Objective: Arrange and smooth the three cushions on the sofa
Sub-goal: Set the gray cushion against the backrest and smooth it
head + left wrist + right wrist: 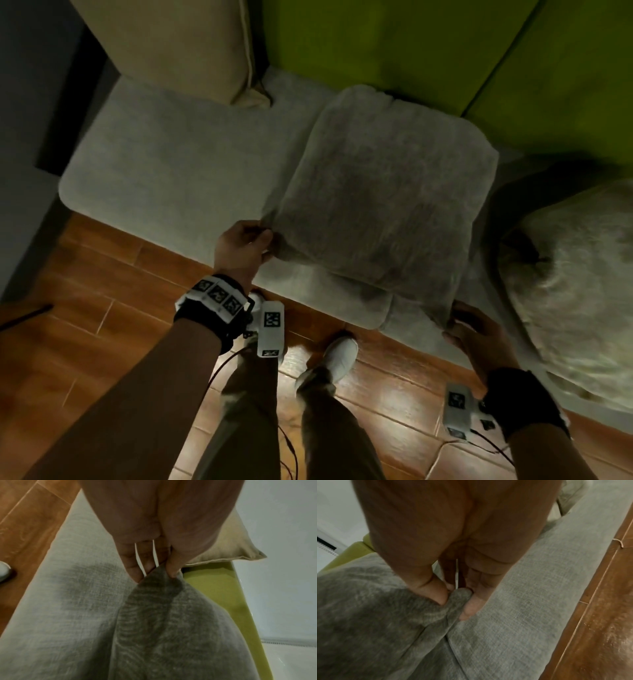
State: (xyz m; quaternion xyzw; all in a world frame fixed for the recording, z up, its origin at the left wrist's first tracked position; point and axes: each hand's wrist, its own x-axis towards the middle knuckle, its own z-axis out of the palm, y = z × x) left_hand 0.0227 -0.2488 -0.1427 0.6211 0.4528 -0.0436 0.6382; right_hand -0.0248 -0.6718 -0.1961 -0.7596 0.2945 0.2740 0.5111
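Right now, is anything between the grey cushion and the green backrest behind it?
Nothing visible. The left hand and right hand pinch the grey cushion's two near corners, and its far edge already meets the green backrest. The beige cushion and cream cushion sit off to either side.

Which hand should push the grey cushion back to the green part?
Probably both together. The left hand pinches the grey cushion at its near left corner and the right hand pinches the near right corner, so neither is better placed. The green backrest lies straight behind it.
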